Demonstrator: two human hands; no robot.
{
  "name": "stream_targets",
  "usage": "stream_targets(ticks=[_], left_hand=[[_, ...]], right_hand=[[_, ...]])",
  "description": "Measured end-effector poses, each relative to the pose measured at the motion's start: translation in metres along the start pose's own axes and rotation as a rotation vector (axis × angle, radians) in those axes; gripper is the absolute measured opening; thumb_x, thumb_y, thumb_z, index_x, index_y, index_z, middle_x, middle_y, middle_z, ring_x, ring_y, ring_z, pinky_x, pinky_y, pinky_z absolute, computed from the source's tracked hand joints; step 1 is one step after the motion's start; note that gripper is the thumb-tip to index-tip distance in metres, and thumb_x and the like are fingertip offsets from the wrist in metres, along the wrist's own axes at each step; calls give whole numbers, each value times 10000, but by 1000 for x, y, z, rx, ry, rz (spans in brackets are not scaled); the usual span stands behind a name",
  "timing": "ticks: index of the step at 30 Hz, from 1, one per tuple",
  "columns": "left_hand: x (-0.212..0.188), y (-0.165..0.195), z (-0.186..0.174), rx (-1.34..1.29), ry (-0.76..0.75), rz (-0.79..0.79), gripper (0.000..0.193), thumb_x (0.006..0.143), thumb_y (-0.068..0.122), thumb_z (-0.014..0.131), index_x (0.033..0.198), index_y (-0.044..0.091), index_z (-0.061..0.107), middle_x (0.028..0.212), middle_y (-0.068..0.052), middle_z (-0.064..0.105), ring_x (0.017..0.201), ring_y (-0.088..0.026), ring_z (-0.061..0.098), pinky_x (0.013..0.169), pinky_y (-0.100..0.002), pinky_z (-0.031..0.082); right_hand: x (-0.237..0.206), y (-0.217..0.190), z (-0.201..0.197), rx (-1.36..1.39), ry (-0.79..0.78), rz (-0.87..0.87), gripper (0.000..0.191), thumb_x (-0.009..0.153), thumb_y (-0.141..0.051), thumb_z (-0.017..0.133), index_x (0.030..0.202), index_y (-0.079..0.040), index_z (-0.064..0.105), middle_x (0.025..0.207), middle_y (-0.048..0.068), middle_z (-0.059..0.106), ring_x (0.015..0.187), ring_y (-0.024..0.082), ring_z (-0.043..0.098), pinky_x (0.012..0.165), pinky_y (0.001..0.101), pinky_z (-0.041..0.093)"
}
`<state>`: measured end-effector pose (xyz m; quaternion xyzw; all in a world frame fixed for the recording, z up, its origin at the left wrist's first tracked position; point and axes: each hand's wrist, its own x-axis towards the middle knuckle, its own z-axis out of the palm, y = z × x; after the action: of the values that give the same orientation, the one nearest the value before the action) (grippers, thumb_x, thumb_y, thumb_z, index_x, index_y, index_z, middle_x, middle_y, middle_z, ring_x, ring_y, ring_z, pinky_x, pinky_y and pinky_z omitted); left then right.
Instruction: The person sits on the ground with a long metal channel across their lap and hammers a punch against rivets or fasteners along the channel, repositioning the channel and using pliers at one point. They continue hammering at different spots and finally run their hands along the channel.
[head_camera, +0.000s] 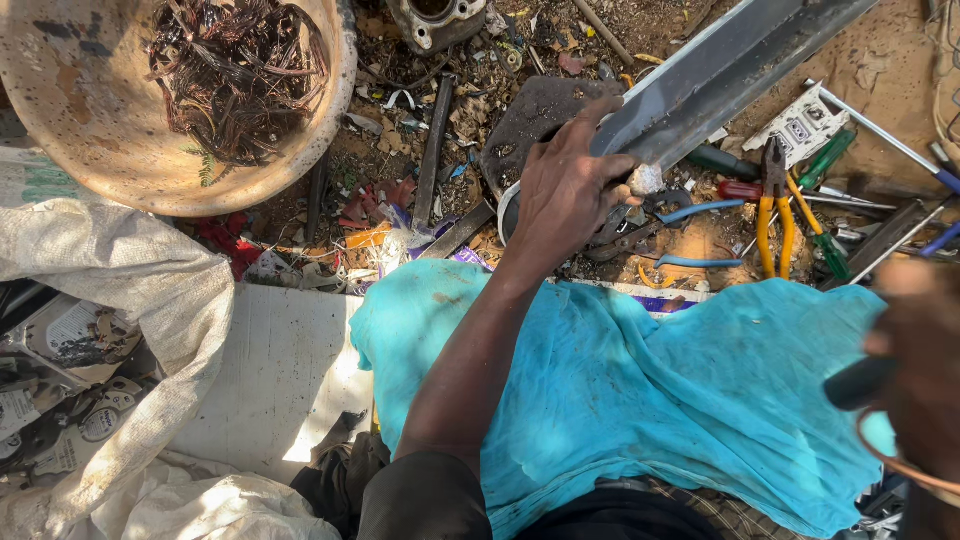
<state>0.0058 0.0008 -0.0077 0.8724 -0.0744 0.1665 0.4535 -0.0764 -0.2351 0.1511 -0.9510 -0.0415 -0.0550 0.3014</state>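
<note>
My left hand (570, 190), at centre frame, is pressed flat with fingers curled over the near end of the long metal bar (720, 70) that runs to the upper right. I'd judge steady downward weight matters most so it can't skid. My right hand (915, 370), blurred at the right edge, is wrapped around a dark tool handle (858, 383), over the blue cloth (650, 400).
</note>
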Motion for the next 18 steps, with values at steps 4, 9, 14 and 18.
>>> stream_targets(ticks=[4,9,14,18], left_hand=[[-3,-5,5,-14,-39,-24,344,729,209,856,1071,223,820,1522,-71,503,1343,-327,585,1036,-495,457],[-3,1,-1,-35,-73,-53,295,797,242,830,1091,219,815,1506,-72,518,1348,-334,585,1054,-514,445],[11,13,-13,22,-58,1,246,799,257,822,1041,215,825,1440,-87,542,1278,-361,586,983,-584,416],[4,12,-8,14,-103,-38,248,831,207,810,1078,221,824,1445,-61,555,1252,-318,630,994,-560,438]], right_hand=[[-15,37,4,-1,90,-16,315,934,-162,760,1138,10,591,730,74,582,625,153,529,555,294,449],[-1,13,31,21,-16,39,275,948,-141,734,1136,-8,583,730,65,566,626,149,505,555,274,441],[5,-7,30,115,-115,171,267,938,-153,734,1117,-31,578,709,55,569,594,148,511,537,279,440],[-22,58,-22,257,124,184,265,921,-159,745,1092,-29,589,727,76,584,614,172,533,565,313,456]])
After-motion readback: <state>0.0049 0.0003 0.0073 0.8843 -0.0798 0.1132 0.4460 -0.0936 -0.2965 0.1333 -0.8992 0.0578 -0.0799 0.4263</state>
